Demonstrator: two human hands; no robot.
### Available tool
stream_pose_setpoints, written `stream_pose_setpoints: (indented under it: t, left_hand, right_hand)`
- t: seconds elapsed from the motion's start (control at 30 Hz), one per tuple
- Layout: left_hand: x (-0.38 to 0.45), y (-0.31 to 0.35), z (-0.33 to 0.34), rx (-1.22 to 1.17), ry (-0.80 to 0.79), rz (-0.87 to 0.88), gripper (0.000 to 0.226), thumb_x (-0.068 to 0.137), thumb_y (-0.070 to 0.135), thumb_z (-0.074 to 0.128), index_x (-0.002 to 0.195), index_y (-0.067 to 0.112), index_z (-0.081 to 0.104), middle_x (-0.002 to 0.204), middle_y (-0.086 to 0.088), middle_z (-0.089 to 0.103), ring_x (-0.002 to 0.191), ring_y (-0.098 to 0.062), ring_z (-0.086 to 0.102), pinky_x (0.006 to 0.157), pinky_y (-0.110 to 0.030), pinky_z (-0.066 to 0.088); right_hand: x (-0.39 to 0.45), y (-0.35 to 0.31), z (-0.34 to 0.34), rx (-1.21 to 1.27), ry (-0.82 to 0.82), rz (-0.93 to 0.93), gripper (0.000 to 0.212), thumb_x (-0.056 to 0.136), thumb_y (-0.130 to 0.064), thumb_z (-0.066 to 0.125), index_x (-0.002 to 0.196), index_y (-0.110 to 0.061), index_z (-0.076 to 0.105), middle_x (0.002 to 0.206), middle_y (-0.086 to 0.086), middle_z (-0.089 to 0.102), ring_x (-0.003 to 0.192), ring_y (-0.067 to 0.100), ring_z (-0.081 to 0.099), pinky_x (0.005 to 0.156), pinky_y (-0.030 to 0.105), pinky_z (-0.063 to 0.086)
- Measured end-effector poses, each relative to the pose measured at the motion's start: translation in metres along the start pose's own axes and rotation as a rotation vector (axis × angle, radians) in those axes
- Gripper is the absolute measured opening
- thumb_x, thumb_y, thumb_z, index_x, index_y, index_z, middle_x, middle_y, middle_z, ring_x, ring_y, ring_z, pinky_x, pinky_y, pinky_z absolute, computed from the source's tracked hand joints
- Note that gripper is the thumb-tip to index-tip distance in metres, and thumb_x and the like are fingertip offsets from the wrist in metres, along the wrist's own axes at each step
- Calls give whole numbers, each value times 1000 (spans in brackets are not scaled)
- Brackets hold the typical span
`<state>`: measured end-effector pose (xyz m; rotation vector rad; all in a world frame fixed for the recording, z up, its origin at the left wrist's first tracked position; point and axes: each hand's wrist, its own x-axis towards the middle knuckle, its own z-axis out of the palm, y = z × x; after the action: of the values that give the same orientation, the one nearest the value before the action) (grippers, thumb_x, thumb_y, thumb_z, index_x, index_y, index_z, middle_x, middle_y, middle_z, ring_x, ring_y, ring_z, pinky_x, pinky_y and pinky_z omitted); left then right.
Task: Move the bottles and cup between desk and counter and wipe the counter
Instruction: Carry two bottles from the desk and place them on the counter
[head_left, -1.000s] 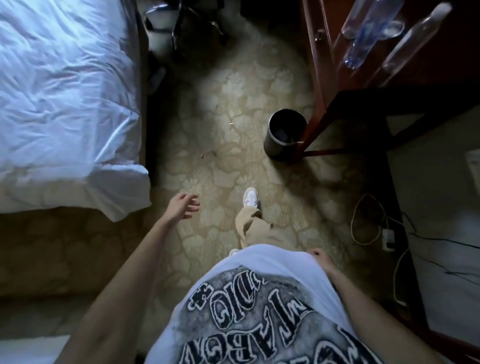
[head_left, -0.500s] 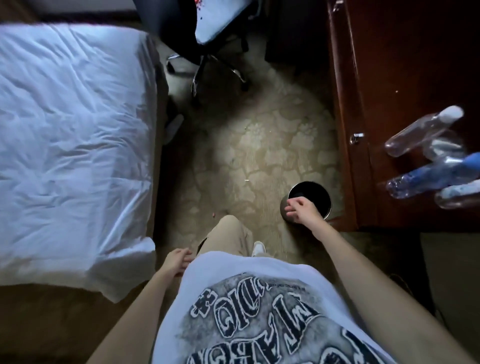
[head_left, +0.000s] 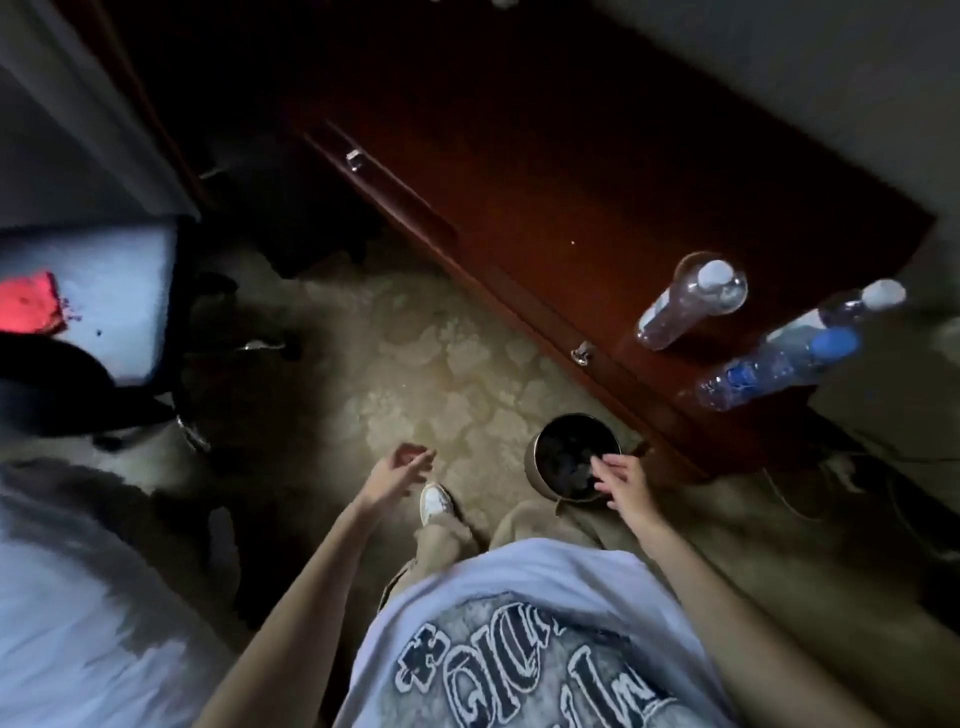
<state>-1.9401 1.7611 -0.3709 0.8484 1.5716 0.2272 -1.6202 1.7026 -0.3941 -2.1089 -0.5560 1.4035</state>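
Well apart — bottles (head_left: 727, 332) on desk (head_left: 571, 197), hands (head_left: 623, 486) empty.

Desk (head_left: 597, 171) occupies the upper right, running diagonally from upper left to lower right. Three bottles stand near its right end: one bottle (head_left: 685, 306) to the left, with a cup (head_left: 727, 283) directly behind it, and two more, a capped bottle (head_left: 836, 312) and a labelled bottle (head_left: 769, 369), side by side to its right at the desk's edge. Waste bin (head_left: 574, 457) stands on the carpet (head_left: 415, 374) just before the desk's near corner. Right hand (head_left: 623, 486) hangs over the bin's near rim; left hand (head_left: 397, 475) hangs to the bin's left, above a shoe (head_left: 434, 501). Office chair (head_left: 78, 322) lies at far left; the bed (head_left: 62, 623) at lower left. Cables (head_left: 831, 478) lie on the floor right of the bin.
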Motion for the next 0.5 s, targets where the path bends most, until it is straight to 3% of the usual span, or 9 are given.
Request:
stream_pose_setpoints:
  t: [0.07, 0.17, 0.27, 0.33, 0.5]
  left_hand:
    - [19, 61, -2, 144, -82, 163, 81, 60, 73, 68, 117, 17, 60, 105, -6, 70, 93, -19, 67, 70, -26, 51]
    - [38, 146, 27, 306, -202, 409, 80, 63, 63, 76, 127, 19, 57, 114, -1, 67, 104, -14, 65, 81, -27, 54]
    - [50, 209, 76, 373, -265, 620, 90, 56, 65, 81, 131, 25, 52, 125, 3, 60, 111, -8, 60, 94, -33, 54]
    - [52, 237, 111, 376, -270, 743, 99, 49, 62, 87, 134, 27, 50, 129, 3, 52, 116, -8, 57, 100, -33, 52]
    - [55, 283, 184, 566, -258, 970, 107, 48, 45, 93, 140, 19, 43, 124, 5, 41, 120, -14, 44, 101, -27, 43]
  right_hand:
    - [-6, -9, 0, 145, 132, -26, 49, 82, -27, 74, 116, -7, 46, 113, 24, 59, 84, 22, 58, 62, 17, 44]
    - [-14, -23, -10, 342, 383, -64, 63, 73, -21, 83, 117, -10, 40, 107, 14, 49, 84, 18, 57, 69, 12, 47]
    - [-15, -33, -33, 407, 632, -112, 86, 63, -29, 89, 126, -7, 36, 117, 5, 44, 103, 23, 58, 87, 32, 51]
    - [-14, -41, -51, 395, 765, -120, 94, 60, -35, 90, 131, -7, 35, 123, 1, 38, 111, 20, 51, 95, 34, 47]
    - [0, -65, -87, 519, 856, -265, 107, 49, -35, 94, 135, -12, 34, 137, 1, 37, 123, 17, 45, 104, 32, 42]
